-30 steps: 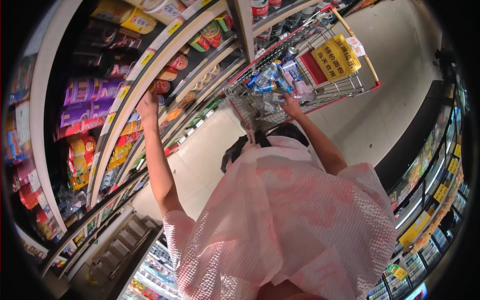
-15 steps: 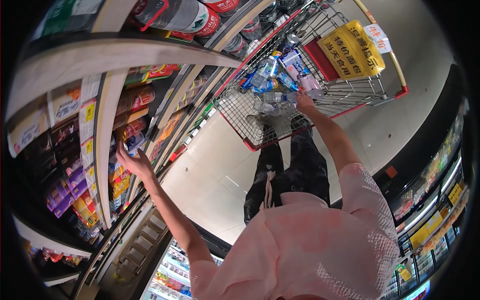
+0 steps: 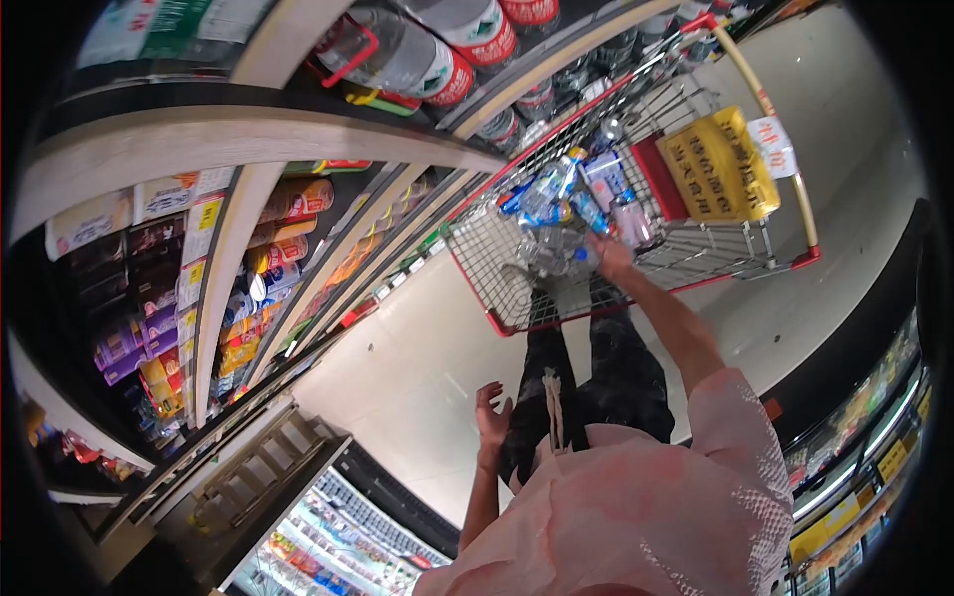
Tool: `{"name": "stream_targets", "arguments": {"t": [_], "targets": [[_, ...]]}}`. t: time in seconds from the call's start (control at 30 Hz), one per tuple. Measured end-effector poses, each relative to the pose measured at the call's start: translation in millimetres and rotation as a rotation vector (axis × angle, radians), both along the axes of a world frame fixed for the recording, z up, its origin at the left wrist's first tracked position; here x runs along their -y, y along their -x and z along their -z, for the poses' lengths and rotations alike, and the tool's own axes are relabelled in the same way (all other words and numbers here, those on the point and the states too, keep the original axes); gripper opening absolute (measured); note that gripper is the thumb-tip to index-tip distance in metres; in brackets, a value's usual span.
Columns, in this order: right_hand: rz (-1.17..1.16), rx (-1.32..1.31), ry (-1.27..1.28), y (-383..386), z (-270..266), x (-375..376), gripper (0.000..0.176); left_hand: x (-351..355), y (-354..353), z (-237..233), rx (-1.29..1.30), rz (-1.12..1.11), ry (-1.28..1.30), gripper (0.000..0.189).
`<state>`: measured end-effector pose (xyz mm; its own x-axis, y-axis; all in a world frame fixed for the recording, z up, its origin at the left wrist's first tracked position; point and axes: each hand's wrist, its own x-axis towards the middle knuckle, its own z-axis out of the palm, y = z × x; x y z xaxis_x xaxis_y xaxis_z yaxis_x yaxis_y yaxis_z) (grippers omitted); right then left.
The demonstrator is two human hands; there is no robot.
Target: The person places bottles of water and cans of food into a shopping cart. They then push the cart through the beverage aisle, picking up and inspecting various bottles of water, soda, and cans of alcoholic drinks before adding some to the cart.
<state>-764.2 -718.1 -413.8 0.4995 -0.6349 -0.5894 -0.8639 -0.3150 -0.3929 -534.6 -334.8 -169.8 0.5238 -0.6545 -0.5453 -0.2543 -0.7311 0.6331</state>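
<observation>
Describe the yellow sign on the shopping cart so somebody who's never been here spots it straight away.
Find the wire shopping cart with red trim beside the shelves. Go to its cream handle, then just inward. The yellow sign has dark writing and sits between a plain red panel and a smaller white tag with red writing.

A bare right hand (image 3: pixel 614 256) reaches forward on an outstretched arm (image 3: pixel 678 323) as the left hand (image 3: pixel 493 417) hangs low, its fingers (image 3: pixel 486 395) parted and slightly bent.
</observation>
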Motion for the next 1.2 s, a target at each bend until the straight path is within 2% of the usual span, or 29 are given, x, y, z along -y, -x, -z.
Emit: {"name": "stream_targets", "arguments": {"t": [0.07,0.13,0.17,0.2,0.23,0.27,0.3,0.33,0.4,0.47,0.53,0.6,0.63,0.73,0.77,0.83,0.87,0.9,0.93,0.97,1.0,1.03,1.1,1.13,1.2], "targets": [[-0.041,0.301,0.175,16,-38,-16,0.077,38,-2,5,0.045,0.086,0.101,0.054],[-0.034,0.492,0.075,17,-113,-13,0.073,94,4,-3,0.113,0.169,0.135,0.060],[0.043,0.569,0.035,15,-155,-16,0.074,125,11,-13,0.097,0.200,0.199,0.069],[0.118,0.646,-0.012,14,-197,-18,0.076,146,22,-10,0.009,0.141,0.178,0.080],[0.171,0.614,-0.080,11,-243,-18,0.075,176,37,-31,0.146,0.271,0.279,0.091],[0.225,0.581,-0.152,9,-287,-17,0.074,203,54,-56,0.023,0.264,0.321,0.097],[0.276,0.765,-0.184,8,-324,-17,0.071,223,76,-56,-0.071,0.218,0.454,0.089],[0.304,0.826,-0.157,8,-351,-17,0.070,236,90,-51,-0.166,0.203,0.495,0.079],[0.376,0.931,-0.135,12,-385,-12,0.067,252,114,-44,-0.369,0.198,0.477,0.056],[0.409,1.020,-0.067,15,-352,2,0.064,266,151,-88,-0.416,-0.019,0.455,0.028],[0.477,1.132,-0.299,20,-404,18,0.043,276,161,-94,-0.647,0.076,0.617,0.024],[0.525,1.194,-0.421,35,-400,41,0.034,290,172,-154,-0.780,-0.063,0.546,0.026],[0.542,1.234,-0.481,42,-406,47,0.030,293,171,-169,-0.805,-0.042,0.537,0.028],[0.450,1.187,-0.367,79,-441,53,0.024,289,172,-198,-0.823,-0.064,0.534,0.030],[0.448,1.187,-0.255,92,-404,57,0.029,285,172,-196,-0.816,-0.053,0.530,0.030],[0.266,0.658,0.445,131,-385,54,0.042,274,175,-192,-0.796,-0.044,0.588,0.027],[0.214,0.440,0.777,149,-355,47,0.037,267,176,-196,-0.809,-0.035,0.591,0.026],[0.205,0.236,0.822,173,-312,38,0.041,257,180,-193,-0.812,-0.063,0.597,0.026],[0.141,0.055,0.757,207,-262,22,0.052,248,184,-191,-0.797,-0.090,0.591,0.029],[-0.051,-0.216,0.477,254,-174,9,0.073,239,187,-188,-0.750,-0.117,0.614,0.030],[-0.451,-0.442,0.604,272,-217,-23,0.090,228,190,-183,-0.849,-0.152,0.624,0.029],[-0.531,-0.600,0.555,266,-229,-27,0.099,219,190,-167,-0.890,-0.120,0.622,0.029],[-0.213,-0.457,0.393,237,-225,-19,0.090,200,200,-159,-0.845,-0.153,0.623,0.028],[-0.145,-0.476,0.294,220,-246,-15,0.074,190,207,-167,-0.842,-0.213,0.623,0.026],[-0.195,-0.517,0.299,219,-223,-10,0.060,170,215,-145,-0.884,-0.237,0.596,0.027]]}}
